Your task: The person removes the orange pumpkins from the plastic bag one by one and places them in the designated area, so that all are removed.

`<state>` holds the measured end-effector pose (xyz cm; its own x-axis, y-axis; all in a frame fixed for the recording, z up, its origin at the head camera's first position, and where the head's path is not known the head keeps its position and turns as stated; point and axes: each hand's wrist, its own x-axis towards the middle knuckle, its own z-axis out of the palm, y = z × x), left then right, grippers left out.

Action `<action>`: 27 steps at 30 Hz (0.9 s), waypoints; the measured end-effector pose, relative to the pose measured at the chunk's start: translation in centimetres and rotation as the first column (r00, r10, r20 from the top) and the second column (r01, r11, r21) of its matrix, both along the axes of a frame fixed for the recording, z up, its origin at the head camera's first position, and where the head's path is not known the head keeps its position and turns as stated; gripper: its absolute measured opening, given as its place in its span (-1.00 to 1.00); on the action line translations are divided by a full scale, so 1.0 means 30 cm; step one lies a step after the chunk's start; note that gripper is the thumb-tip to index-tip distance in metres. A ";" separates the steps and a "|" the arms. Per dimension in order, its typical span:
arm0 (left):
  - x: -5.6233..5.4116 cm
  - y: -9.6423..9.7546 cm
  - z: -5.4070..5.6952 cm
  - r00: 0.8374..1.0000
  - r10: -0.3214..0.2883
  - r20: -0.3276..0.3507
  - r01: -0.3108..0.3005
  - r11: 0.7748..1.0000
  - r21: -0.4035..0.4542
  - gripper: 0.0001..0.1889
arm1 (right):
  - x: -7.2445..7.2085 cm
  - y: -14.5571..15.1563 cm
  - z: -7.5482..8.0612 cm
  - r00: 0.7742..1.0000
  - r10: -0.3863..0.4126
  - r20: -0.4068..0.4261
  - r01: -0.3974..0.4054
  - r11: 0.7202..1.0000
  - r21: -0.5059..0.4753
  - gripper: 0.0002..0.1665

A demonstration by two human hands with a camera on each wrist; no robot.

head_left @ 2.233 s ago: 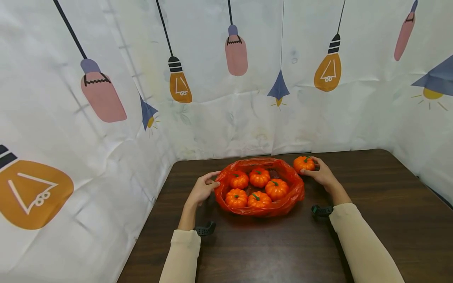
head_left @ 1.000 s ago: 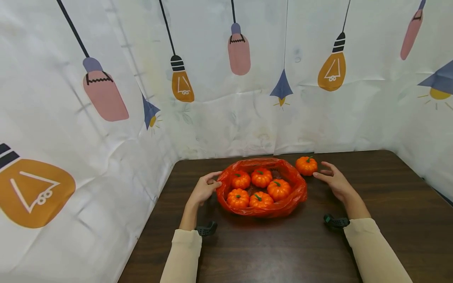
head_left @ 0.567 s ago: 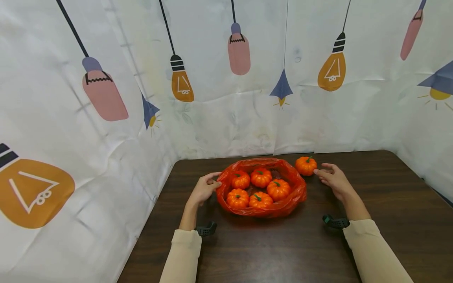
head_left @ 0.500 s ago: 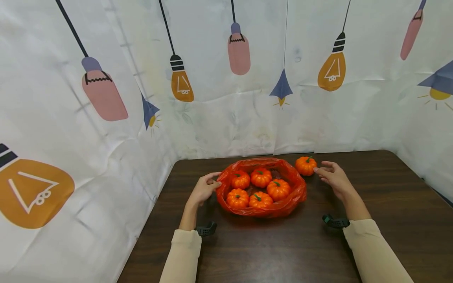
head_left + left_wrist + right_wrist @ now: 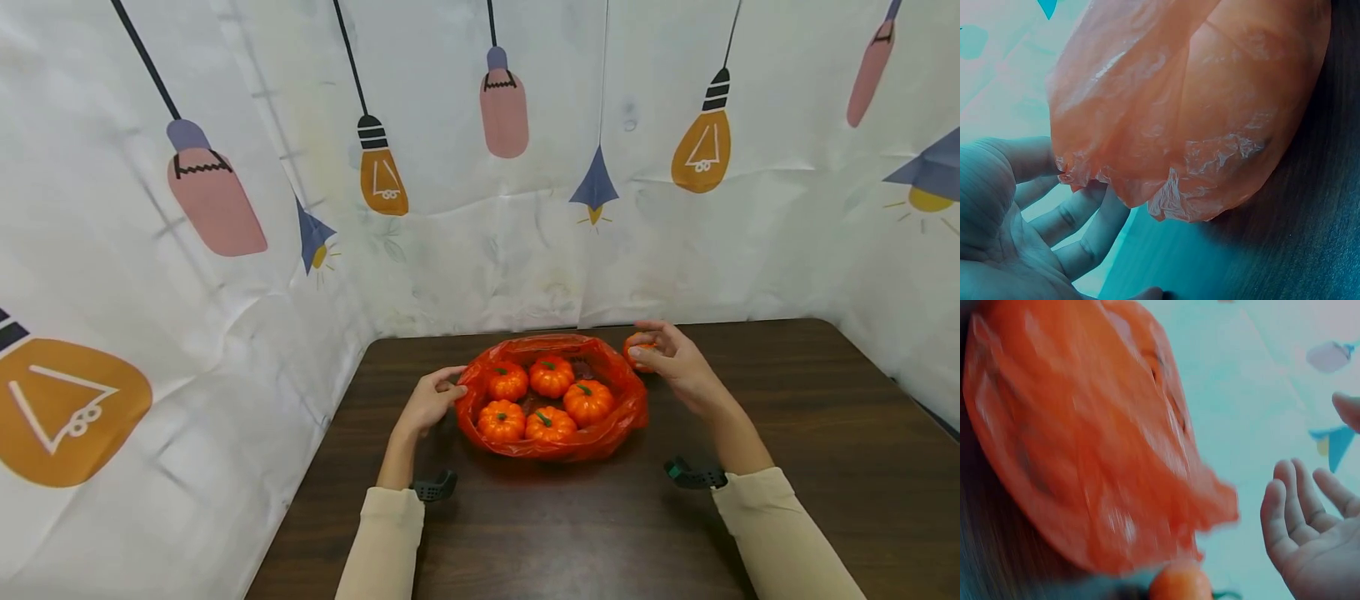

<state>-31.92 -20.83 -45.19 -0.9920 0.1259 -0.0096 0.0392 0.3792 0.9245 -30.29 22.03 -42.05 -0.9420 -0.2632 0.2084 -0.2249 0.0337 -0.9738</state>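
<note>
In the head view, a red plastic bag [image 5: 558, 451] stands with its mouth spread wide, and several small orange pumpkins [image 5: 551, 377] lie inside. My left hand [image 5: 427, 404] pinches the bag's left rim; the left wrist view has the thumb and fingers [image 5: 1072, 219] at the crumpled edge. Just right of the bag, a loose pumpkin [image 5: 631, 342] is partly hidden behind my right hand [image 5: 684, 368]. In the right wrist view that hand [image 5: 1316, 537] has its fingers spread and holds nothing, apart from the loose pumpkin [image 5: 1180, 585] at the bottom edge.
Everything stands on a dark wooden table [image 5: 562, 533], near its far edge. White sheeting [image 5: 480, 267] printed with lamps hangs behind and to the left. A dark strap device [image 5: 693, 475] is on the right wrist, another [image 5: 435, 486] on the left.
My right hand held the loose pumpkin at first, then let go and drew back right. Now it has moved left and up, in front of the pumpkin. The left hand stays at the bag's rim.
</note>
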 end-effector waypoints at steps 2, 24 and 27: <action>0.003 -0.004 0.001 1.000 -0.001 -0.005 0.001 1.000 -0.001 -0.57 | 0.004 -0.036 0.008 0.999 0.037 -0.018 -0.037 0.999 0.019 -0.45; 0.001 -0.008 -0.004 1.000 -0.002 -0.005 0.002 1.000 -0.006 -0.59 | 0.014 -0.131 -0.031 0.985 0.171 -0.025 -0.145 0.897 0.419 -0.08; 0.002 -0.008 -0.003 1.000 -0.005 -0.007 0.005 1.000 -0.007 -0.58 | 0.013 -0.134 -0.041 0.985 0.171 -0.018 -0.145 0.883 0.447 -0.05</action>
